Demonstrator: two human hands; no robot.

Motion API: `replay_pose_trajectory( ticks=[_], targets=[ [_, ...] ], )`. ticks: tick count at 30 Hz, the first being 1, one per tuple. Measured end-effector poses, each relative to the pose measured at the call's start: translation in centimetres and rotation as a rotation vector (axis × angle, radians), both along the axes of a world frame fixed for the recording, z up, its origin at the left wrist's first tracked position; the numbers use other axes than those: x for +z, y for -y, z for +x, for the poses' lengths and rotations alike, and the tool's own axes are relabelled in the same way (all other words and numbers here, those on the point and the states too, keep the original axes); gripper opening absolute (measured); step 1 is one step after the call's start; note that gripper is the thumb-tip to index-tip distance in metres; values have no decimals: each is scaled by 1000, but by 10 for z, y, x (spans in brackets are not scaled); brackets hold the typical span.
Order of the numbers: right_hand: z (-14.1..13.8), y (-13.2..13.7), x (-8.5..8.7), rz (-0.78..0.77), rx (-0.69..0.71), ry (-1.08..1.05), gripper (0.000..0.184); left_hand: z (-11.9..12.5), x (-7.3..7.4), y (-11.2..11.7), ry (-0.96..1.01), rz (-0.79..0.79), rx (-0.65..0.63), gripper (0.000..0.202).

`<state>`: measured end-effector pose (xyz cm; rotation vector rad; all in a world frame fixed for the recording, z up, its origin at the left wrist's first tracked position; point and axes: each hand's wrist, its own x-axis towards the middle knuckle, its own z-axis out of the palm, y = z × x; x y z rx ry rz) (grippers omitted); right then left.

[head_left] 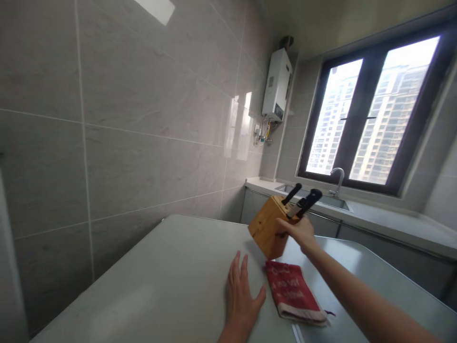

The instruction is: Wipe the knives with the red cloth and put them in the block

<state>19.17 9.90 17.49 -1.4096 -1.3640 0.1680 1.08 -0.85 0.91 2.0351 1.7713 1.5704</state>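
Note:
A wooden knife block (264,224) with several black-handled tools in its top leans at a tilt over the far part of the white table (178,267). My right hand (298,232) grips its right side, thumb across the near face; the other fingers are hidden behind it. On the table just below the block lies a folded red cloth (291,288) with white lettering and a pale border. My left hand (242,290) rests left of the cloth, fingers spread and holding nothing.
Beyond the table runs a counter (378,216) with a sink (330,199) and a curved faucet (338,181) under the window. A grey tiled wall (153,157) borders the table's left side. A white water heater (277,85) hangs in the far corner.

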Motion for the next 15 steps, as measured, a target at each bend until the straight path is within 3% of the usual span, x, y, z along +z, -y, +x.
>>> replay_pose_trajectory(
  ticks=[3,7,9,11,15],
  targets=[
    [-55,25,-9,11,159,-115,55,-1,15,0,-49,132,115,90],
    [-124,59,-24,-16,259,-222,60,-16,35,-5,-32,177,331,104],
    [-154,75,-30,-58,279,-247,61,-32,39,-9,23,205,433,94],
    [-180,89,-35,-87,299,-263,59,-54,39,-12,74,268,499,72],
    [-225,113,-42,-108,413,-284,52,-102,33,-15,135,381,526,46]
  ],
)
